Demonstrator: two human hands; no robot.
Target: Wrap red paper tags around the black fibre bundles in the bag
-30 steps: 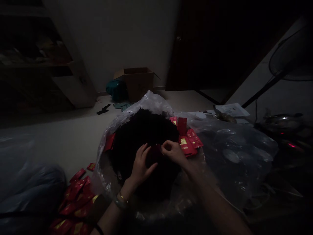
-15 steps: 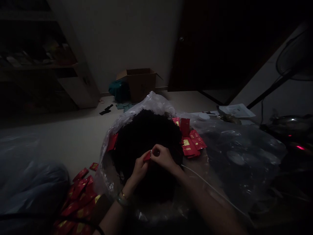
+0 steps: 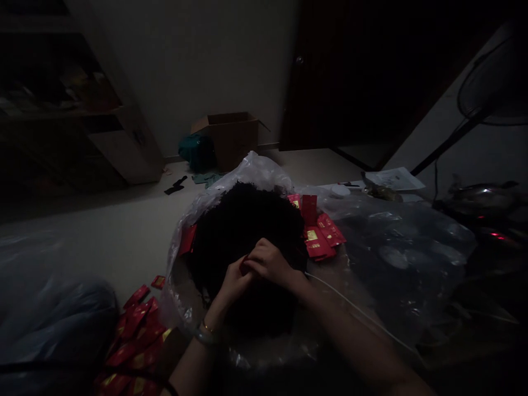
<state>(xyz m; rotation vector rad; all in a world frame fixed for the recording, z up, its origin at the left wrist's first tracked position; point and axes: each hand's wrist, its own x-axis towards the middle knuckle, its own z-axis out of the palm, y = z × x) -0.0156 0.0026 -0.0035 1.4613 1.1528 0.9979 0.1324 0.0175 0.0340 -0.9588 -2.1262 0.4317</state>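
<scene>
A red packet (image 3: 246,265) sat just below the frame's centre.
I had the left hand (image 3: 235,281) and right hand (image 3: 270,264) grasping it, fingers mostly hiding it, before a dark heap (image 3: 247,220).

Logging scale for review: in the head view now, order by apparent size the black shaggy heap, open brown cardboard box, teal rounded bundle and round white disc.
Largest to smallest:
Black shaggy heap
Open brown cardboard box
Teal rounded bundle
Round white disc

An open cardboard box (image 3: 235,144) stood beside a teal bundle (image 3: 197,150) on the floor (image 3: 124,220), between a shelved cabinet (image 3: 115,146) and a dark door (image 3: 342,82), with a fan (image 3: 470,120) farther right.
</scene>
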